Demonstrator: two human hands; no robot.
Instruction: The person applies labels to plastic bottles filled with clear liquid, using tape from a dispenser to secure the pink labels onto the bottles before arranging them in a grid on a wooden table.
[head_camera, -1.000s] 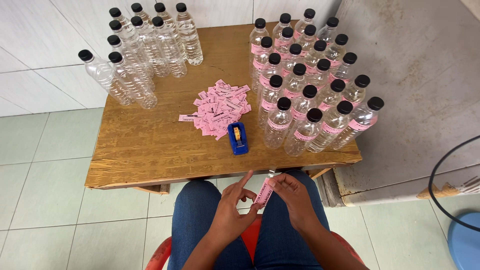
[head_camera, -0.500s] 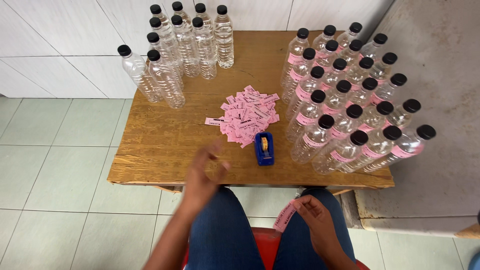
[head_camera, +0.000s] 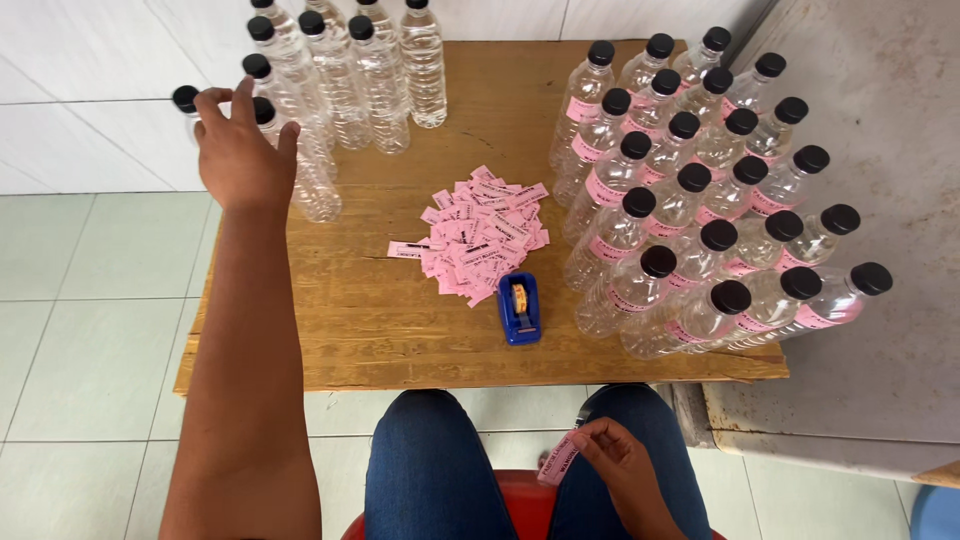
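Since prev frame, left hand (head_camera: 240, 150) reached far-left, open fingers seemingly touching upright unlabelled bottle (head_camera: 310, 175); right hand (head_camera: 620, 462) pinches pink label (head_camera: 558, 467) at lap.

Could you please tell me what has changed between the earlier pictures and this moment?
The left hand let go of the pink label it shared with the right hand over the lap and reached forward to the unlabelled bottles at the table's far left, now closing on one. The right hand kept its grip on the label, low by the knee. The label pile, blue tape dispenser and labelled bottles stayed put.
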